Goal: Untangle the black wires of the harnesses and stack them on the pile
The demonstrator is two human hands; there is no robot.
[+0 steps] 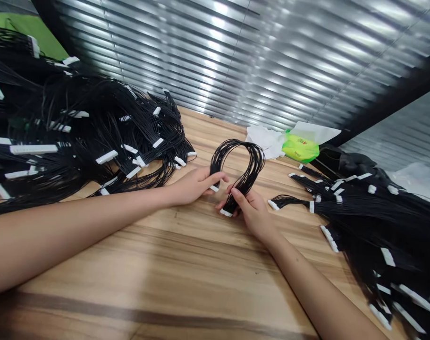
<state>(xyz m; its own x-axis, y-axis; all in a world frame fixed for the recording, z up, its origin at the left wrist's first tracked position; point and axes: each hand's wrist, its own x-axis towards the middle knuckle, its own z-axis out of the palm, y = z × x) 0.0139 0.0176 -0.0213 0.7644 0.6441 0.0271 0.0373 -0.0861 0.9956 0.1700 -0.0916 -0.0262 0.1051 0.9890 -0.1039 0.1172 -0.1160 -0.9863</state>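
A black wire harness point(254, 159) with white connectors at both ends is bent into an upright loop over the wooden table point(186, 255). My left hand point(195, 185) grips its left end, thumb along the wires, just above a white connector point(215, 188). At the other end, my right hand point(248, 205) is closed round the wires, with the white connector point(226, 213) sticking out below the fingers. The two ends are a short way apart. Some of my fingers are hidden behind the wires.
A big heap of similar black harnesses point(94, 123) covers the left side. More harnesses point(370, 217) lie to the right. Behind my hands are white tissue point(266, 140) and a bright green packet point(300, 147). Metallic blinds point(236, 61) stand along the table's far edge.
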